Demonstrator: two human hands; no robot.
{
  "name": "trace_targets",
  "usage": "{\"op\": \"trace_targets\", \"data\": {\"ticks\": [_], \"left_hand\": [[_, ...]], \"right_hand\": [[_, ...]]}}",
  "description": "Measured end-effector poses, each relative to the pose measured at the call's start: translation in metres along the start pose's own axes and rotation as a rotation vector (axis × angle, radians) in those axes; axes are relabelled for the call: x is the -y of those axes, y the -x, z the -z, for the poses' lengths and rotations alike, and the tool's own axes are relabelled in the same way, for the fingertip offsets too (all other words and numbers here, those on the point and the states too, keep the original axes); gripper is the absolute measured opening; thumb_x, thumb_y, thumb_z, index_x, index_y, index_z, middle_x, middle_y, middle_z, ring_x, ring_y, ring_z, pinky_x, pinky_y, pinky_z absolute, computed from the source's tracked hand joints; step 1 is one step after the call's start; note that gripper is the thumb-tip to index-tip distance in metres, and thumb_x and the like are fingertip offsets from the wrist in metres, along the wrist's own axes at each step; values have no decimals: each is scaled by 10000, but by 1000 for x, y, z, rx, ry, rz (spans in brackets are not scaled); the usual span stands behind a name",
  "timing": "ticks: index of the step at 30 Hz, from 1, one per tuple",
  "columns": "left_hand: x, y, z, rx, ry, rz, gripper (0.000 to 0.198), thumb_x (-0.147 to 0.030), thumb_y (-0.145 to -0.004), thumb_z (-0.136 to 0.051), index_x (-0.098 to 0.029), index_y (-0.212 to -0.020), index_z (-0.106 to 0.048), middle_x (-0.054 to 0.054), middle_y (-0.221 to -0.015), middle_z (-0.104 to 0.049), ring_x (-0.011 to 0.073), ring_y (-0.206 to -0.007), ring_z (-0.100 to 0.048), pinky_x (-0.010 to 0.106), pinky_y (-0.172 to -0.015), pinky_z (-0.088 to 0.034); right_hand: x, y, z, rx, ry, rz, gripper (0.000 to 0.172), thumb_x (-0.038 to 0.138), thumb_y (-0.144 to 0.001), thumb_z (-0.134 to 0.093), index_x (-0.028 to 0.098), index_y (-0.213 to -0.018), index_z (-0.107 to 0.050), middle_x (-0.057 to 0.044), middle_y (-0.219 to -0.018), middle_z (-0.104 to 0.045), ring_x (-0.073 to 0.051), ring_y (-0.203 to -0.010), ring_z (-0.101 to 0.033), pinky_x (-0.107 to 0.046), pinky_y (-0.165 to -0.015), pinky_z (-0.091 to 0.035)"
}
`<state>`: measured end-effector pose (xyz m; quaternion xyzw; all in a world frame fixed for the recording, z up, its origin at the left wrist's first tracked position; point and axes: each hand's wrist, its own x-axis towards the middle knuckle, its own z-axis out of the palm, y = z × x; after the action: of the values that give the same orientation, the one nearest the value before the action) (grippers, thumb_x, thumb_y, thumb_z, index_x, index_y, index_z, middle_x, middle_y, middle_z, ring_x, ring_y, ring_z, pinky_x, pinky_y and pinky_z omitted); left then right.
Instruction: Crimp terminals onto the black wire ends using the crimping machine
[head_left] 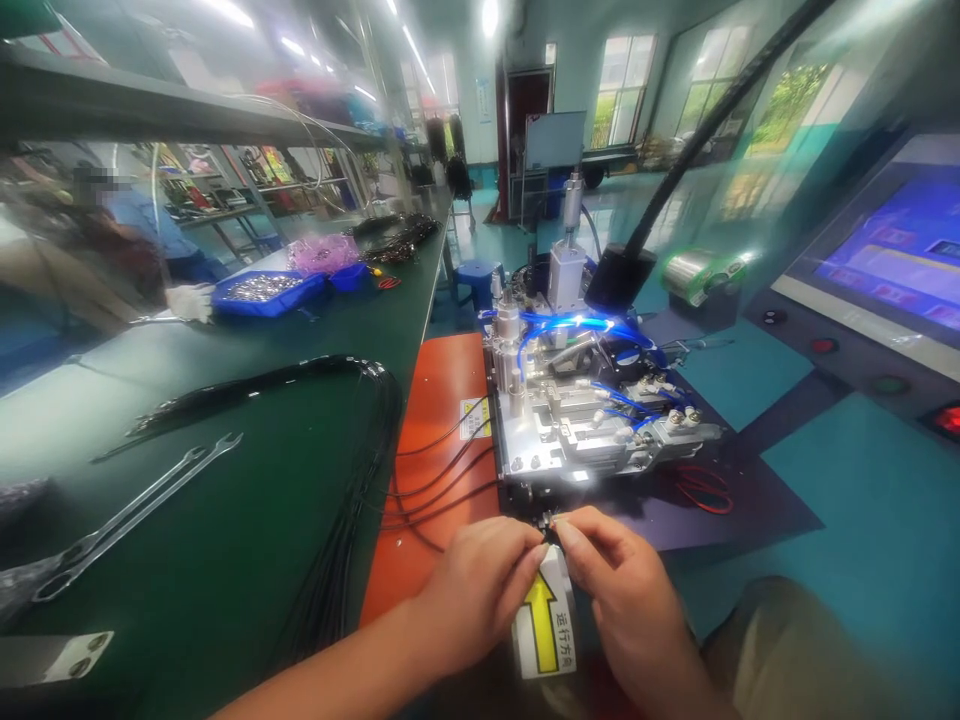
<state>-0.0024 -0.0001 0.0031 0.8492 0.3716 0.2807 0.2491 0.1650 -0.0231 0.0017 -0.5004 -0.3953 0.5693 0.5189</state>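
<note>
My left hand (484,572) and my right hand (626,580) meet at the front of a metal machine (592,450), just above a white label with a yellow arrow (544,625). Both are closed in a pinch, fingertips almost touching. Between them shows something small and dark; its kind is too small to make out. The machine carries blue air tubes (577,325) and silver cylinders. Thin black cables (450,475) run across the orange plate (442,400) left of the machine, and a bundle of black cables (375,400) lies on the green bench.
Two wrenches (142,510) lie on the green bench (225,590). Farther back are a blue tray of small parts (266,292) and a pink bag (324,253). A control screen with buttons (885,240) stands at right, near a green-edged reel (701,275). Another person (142,215) is at left.
</note>
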Motion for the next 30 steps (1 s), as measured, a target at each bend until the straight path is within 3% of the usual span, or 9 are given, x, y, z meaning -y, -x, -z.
{"op": "trace_targets", "data": {"ticks": [5,11,15,19,30], "left_hand": [[1,0,1,22,-43,-42,181,-223,-999,-429,-172,-939,-592,36,-791,-637,151,-717,-576,258,-670,-431],[1,0,1,49,-93,-52,179,-208,-994,-421,-170,-975,-595,40,-804,-641,154,-708,-563,263,-654,-423],[1,0,1,47,-105,-56,171,-194,-987,-425,-173,-978,-594,40,-793,-636,154,-699,-560,258,-649,-419],[0,-1,2,37,-112,-72,163,-178,-979,-428,-170,-970,-591,36,-777,-627,153,-682,-553,256,-632,-412],[-1,-3,5,42,-58,-29,181,-190,-981,-425,-172,-955,-603,40,-774,-621,158,-695,-559,255,-635,-432]], "right_hand": [[1,0,1,-4,52,10,253,429,-843,-689,179,-804,-705,-9,-741,-643,-152,-694,-564,-229,-617,-459],[2,-9,36,117,133,-106,335,476,-873,-647,174,-1013,-690,9,-699,-581,-132,-623,-504,-238,-570,-425],[13,-17,44,168,201,-86,331,497,-911,-580,177,-911,-665,2,-757,-566,-127,-634,-497,-241,-574,-411],[23,-22,40,229,273,-90,333,485,-924,-557,189,-778,-602,29,-692,-511,-118,-617,-469,-231,-551,-373],[22,-26,39,270,505,16,330,459,-945,-520,207,-740,-575,47,-660,-457,-127,-619,-409,-238,-560,-339]]}}
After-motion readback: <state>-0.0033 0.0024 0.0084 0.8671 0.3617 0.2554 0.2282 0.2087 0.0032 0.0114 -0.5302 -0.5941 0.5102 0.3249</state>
